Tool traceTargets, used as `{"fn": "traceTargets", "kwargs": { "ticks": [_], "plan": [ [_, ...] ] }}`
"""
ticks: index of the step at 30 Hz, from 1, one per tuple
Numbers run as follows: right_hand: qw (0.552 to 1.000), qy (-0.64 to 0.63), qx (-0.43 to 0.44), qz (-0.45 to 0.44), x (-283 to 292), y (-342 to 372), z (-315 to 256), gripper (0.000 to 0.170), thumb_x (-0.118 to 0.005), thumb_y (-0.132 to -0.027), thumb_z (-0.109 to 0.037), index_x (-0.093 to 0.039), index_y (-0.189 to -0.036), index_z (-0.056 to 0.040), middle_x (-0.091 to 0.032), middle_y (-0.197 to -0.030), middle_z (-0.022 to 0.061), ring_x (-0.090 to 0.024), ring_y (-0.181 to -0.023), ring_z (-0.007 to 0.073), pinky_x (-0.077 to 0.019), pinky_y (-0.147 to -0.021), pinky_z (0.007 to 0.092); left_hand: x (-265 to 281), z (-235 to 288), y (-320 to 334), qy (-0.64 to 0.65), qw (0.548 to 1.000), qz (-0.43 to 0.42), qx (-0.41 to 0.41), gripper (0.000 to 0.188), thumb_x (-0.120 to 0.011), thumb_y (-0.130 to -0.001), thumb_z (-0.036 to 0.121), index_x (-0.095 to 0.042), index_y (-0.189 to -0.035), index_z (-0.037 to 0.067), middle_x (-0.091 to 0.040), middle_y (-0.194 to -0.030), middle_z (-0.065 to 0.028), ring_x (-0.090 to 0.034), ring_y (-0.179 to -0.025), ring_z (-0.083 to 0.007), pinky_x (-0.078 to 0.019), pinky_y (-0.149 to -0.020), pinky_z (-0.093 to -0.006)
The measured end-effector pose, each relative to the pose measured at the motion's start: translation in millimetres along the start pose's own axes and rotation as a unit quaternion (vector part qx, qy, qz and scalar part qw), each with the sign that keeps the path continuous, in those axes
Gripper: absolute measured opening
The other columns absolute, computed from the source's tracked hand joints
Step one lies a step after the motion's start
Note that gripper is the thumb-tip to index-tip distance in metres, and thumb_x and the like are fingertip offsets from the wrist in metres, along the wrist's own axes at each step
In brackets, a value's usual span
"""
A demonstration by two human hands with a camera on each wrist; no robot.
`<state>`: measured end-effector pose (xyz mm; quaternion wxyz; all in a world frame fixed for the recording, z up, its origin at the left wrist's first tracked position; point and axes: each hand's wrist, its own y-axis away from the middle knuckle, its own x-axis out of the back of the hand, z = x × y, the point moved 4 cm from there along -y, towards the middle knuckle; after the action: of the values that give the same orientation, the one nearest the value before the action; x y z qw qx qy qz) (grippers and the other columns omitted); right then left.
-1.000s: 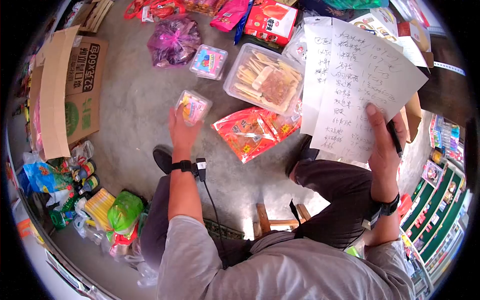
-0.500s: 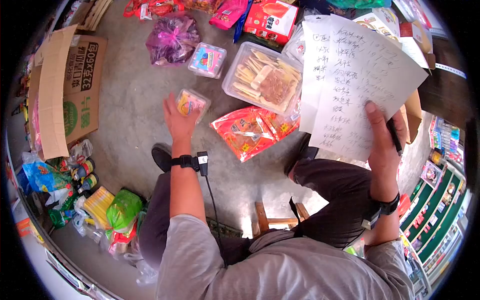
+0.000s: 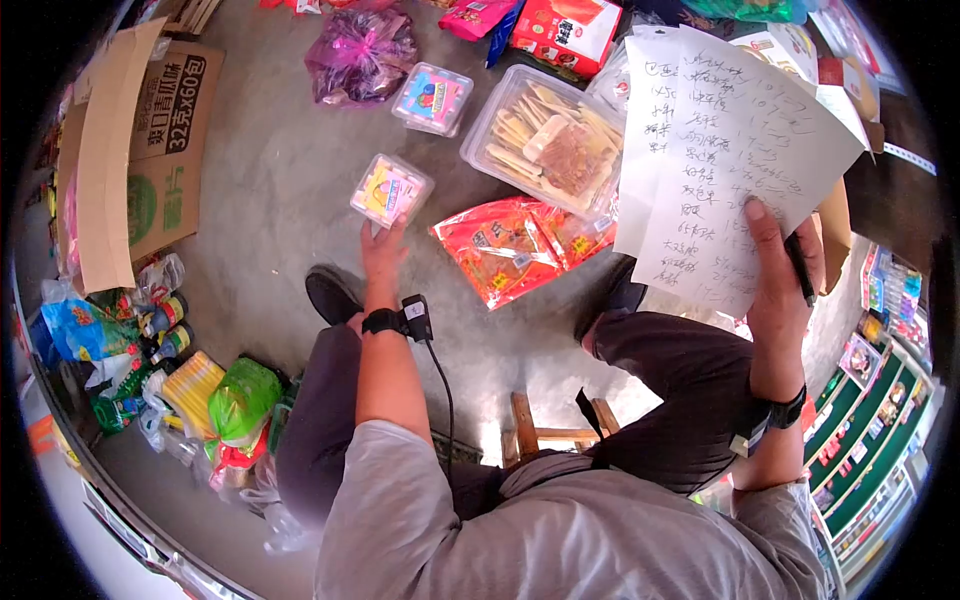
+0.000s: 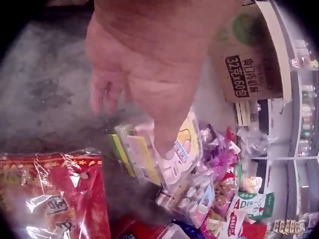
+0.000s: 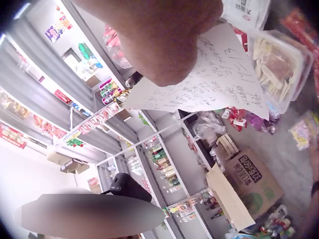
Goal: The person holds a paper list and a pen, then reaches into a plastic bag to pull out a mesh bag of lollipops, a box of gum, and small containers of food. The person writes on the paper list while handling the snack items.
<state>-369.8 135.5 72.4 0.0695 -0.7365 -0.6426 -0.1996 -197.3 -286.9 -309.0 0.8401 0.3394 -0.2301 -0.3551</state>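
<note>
My left hand (image 3: 384,252) grips the near edge of a small clear plastic box (image 3: 391,190) with a pink and yellow label. In the left wrist view the thumb lies against its lid, and the box stands tilted. Beyond it is a similar box (image 3: 433,98) with a blue label. A large clear tub (image 3: 545,140) of pale sticks and a red shiny snack bag (image 3: 520,250) are to its right. My right hand (image 3: 780,265) holds sheets of handwritten paper (image 3: 725,150), thumb on top, along with a black pen (image 3: 800,270).
An open cardboard carton (image 3: 165,150) stands on the left, with bottles and bags below it. A purple plastic bag (image 3: 360,55) and a red box (image 3: 567,35) lie at the far side. Stocked shelves (image 3: 880,420) are at the right. A wooden stool (image 3: 525,430) shows between the legs.
My left hand has shifted from over the small box to its near edge and now grips it. The box's label faces upward more fully. My right hand keeps holding the papers and pen.
</note>
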Motion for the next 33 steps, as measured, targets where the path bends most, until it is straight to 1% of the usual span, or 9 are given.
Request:
{"fn": "traceTargets", "kwargs": {
  "ticks": [5, 9, 11, 14, 17, 20, 26, 32, 33],
  "plan": [
    [1.000, 0.002, -0.015, -0.007, -1, 3, 5, 0.027, -0.075, -0.095, -0.020, -0.071, -0.116, -0.0024, -0.072, -0.106, 0.0029, -0.061, -0.096, 0.0091, -0.0478, -0.088, 0.0253, -7, 3, 10, 0.032, 0.998, -0.053, 0.004, 0.094, -0.081, -0.088, 0.032, -0.022, -0.158, 0.013, -0.054, -0.144, -0.0133, -0.053, -0.131, -0.0261, -0.0473, -0.102, -0.0477],
    [1.000, -0.001, -0.023, 0.000, -2, 3, 6, 0.027, -0.075, -0.095, -0.020, -0.071, -0.116, -0.0025, -0.072, -0.105, 0.0024, -0.061, -0.095, 0.0089, -0.0479, -0.088, 0.0252, 2, 9, -6, -0.090, 0.989, 0.061, -0.104, 0.096, -0.085, -0.081, 0.040, -0.033, -0.153, 0.005, -0.047, -0.149, -0.0229, -0.050, -0.133, -0.0337, -0.0453, -0.104, -0.0470],
    [1.000, 0.015, -0.025, 0.002, 0, 1, 6, 0.028, -0.075, -0.095, -0.019, -0.071, -0.117, -0.0023, -0.071, -0.105, 0.0021, -0.061, -0.095, 0.0087, -0.0479, -0.087, 0.0248, -1, 45, 11, -0.155, 0.959, 0.167, -0.170, 0.095, -0.085, -0.080, 0.041, -0.036, -0.150, -0.002, -0.047, -0.148, -0.0257, -0.049, -0.135, -0.0372, -0.0417, -0.109, -0.0464],
    [0.999, 0.036, -0.025, -0.006, 1, 0, 5, 0.028, -0.075, -0.095, -0.019, -0.071, -0.117, -0.0018, -0.071, -0.104, 0.0019, -0.061, -0.094, 0.0086, -0.0479, -0.086, 0.0241, -19, 96, 21, -0.296, 0.864, 0.211, -0.348, 0.100, -0.086, -0.077, 0.042, -0.037, -0.148, -0.008, -0.045, -0.148, -0.0296, -0.043, -0.139, -0.0417, -0.0348, -0.116, -0.0459],
    [1.000, 0.013, -0.012, -0.016, 0, -6, 7, 0.028, -0.074, -0.096, -0.019, -0.070, -0.118, -0.0016, -0.071, -0.104, 0.0020, -0.061, -0.094, 0.0086, -0.0479, -0.085, 0.0238, -54, 140, 34, -0.328, 0.837, 0.137, -0.417, 0.101, -0.086, -0.076, 0.042, -0.037, -0.147, -0.010, -0.040, -0.150, -0.0334, -0.039, -0.141, -0.0448, -0.0332, -0.118, -0.0473],
    [1.000, 0.004, -0.007, -0.024, -3, -15, 9, 0.027, -0.073, -0.096, -0.018, -0.070, -0.118, -0.0013, -0.071, -0.104, 0.0020, -0.061, -0.094, 0.0085, -0.0480, -0.085, 0.0240, -89, 155, 26, -0.358, 0.812, 0.101, -0.451, 0.100, -0.086, -0.074, 0.038, -0.036, -0.148, -0.007, -0.034, -0.152, -0.0363, -0.037, -0.140, -0.0490, -0.0327, -0.118, -0.0496],
    [0.999, 0.025, -0.033, -0.031, -3, -44, 18, 0.033, -0.074, -0.095, -0.020, -0.069, -0.121, -0.0004, -0.072, -0.109, 0.0066, -0.065, -0.097, 0.0117, -0.0497, -0.089, 0.0260, -138, 170, 9, -0.420, 0.786, 0.064, -0.449, 0.103, -0.087, -0.073, 0.038, -0.033, -0.152, 0.001, -0.029, -0.155, -0.0354, -0.032, -0.144, -0.0489, -0.0315, -0.119, -0.0505],
    [0.999, 0.004, -0.048, -0.013, 0, -73, 19, 0.035, -0.074, -0.095, -0.018, -0.068, -0.123, 0.0010, -0.073, -0.113, 0.0073, -0.066, -0.101, 0.0129, -0.0496, -0.092, 0.0271, -172, 170, -12, -0.496, 0.743, 0.077, -0.441, 0.103, -0.087, -0.073, 0.040, -0.033, -0.151, 0.000, -0.036, -0.150, -0.0356, -0.037, -0.140, -0.0499, -0.0357, -0.115, -0.0514],
    [0.998, -0.002, -0.069, 0.001, 3, -79, 19, 0.035, -0.074, -0.095, -0.018, -0.068, -0.124, 0.0012, -0.073, -0.113, 0.0073, -0.066, -0.102, 0.0130, -0.0495, -0.092, 0.0272, -180, 167, -17, -0.482, 0.758, 0.069, -0.434, 0.103, -0.088, -0.072, 0.039, -0.034, -0.151, 0.001, -0.037, -0.150, -0.0347, -0.039, -0.139, -0.0498, -0.0365, -0.115, -0.0513]
  ]
}}
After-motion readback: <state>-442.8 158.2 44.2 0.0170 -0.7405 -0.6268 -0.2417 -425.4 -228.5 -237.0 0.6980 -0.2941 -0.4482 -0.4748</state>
